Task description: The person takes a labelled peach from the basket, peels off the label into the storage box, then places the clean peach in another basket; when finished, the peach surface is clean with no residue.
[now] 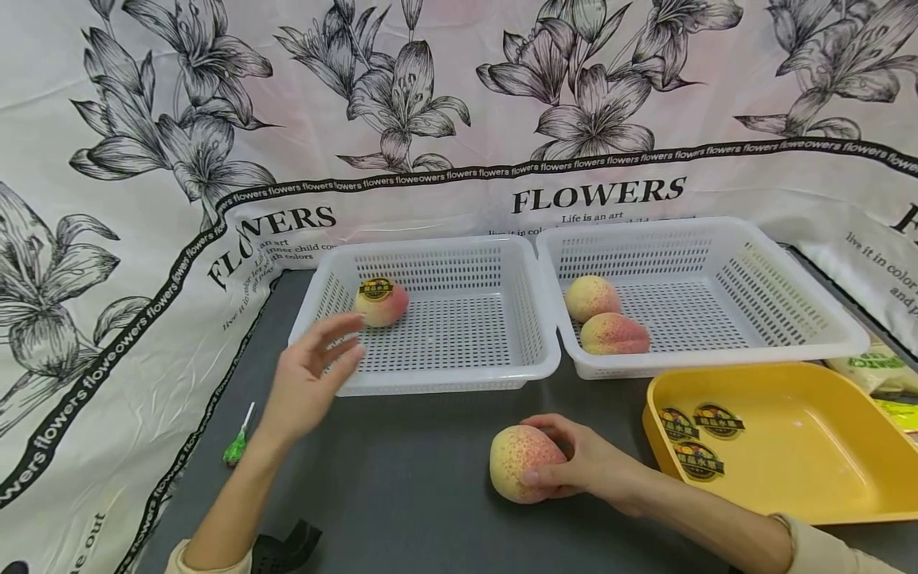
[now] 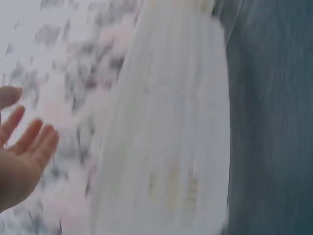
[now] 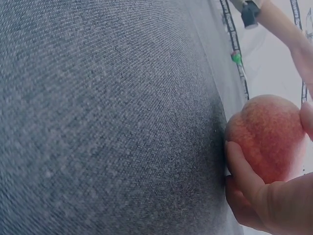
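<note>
My right hand [image 1: 584,458] grips a yellow-pink peach [image 1: 522,465] low over the dark table, thumb on the near side and fingers round the back. In the right wrist view the redder side of this peach [image 3: 269,132] shows, close against the grey cloth. My left hand [image 1: 310,381], fingers loosely bent and holding nothing, hovers over the front left corner of the left white basket [image 1: 445,383]. Just beyond its fingertips, a peach [image 1: 387,307] with a black-and-gold sticker [image 1: 376,288] lies in that basket. The left wrist view is blurred.
Two peaches, one behind [image 1: 592,298] and one in front [image 1: 614,333], lie in the right white basket [image 1: 717,355]. Several stickers [image 1: 719,421] lie in the yellow tray [image 1: 825,446]. A green-wrapped lollipop [image 1: 235,448] is at the left; packets [image 1: 878,371] stand at far right.
</note>
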The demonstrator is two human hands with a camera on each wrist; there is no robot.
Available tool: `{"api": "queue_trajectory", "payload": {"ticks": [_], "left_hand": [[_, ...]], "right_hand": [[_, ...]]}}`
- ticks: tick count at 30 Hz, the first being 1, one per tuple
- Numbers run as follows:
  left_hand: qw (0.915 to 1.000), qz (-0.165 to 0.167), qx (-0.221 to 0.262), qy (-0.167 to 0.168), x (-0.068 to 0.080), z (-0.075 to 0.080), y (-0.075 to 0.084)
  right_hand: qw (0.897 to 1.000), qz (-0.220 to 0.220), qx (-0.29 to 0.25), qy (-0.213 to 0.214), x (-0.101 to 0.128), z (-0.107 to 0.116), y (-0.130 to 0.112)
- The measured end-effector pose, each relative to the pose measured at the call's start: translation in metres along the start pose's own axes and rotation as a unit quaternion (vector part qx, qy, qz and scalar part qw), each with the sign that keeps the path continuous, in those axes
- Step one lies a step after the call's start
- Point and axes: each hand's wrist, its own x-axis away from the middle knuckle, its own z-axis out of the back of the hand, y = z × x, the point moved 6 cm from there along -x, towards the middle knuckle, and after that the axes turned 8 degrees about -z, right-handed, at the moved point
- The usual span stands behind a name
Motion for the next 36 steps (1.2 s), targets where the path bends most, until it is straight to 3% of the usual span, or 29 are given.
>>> {"api": "queue_trajectory", "payload": {"ticks": [3,6,10,14,20,27,36], "left_hand": [[0.9927,0.061,-0.070,0.077,0.003,0.033,-0.017],[0.9783,0.133,-0.116,0.109,0.014,0.056,-0.037],[0.9651,0.201,-0.127,0.110,0.027,0.072,-0.061],[0.9609,0.241,-0.104,0.087,0.032,0.077,-0.078],[0.9599,0.270,-0.042,0.064,0.036,0.074,-0.087],[0.9638,0.260,0.003,0.060,0.035,0.068,-0.087],[0.9645,0.258,0.021,0.052,0.035,0.063,-0.089]], "right_hand": [[1.000,-0.004,-0.001,0.002,0.000,0.000,0.000],[1.000,-0.010,-0.002,0.001,0.000,0.000,0.001],[1.000,-0.015,-0.004,0.002,0.000,-0.001,0.001],[1.000,-0.019,-0.004,0.004,-0.001,-0.001,0.002],[1.000,-0.020,-0.003,0.009,-0.002,0.000,0.003],[1.000,-0.003,-0.013,-0.001,-0.002,0.001,0.004],[1.000,0.007,-0.026,-0.005,0.004,0.006,0.001]]}}
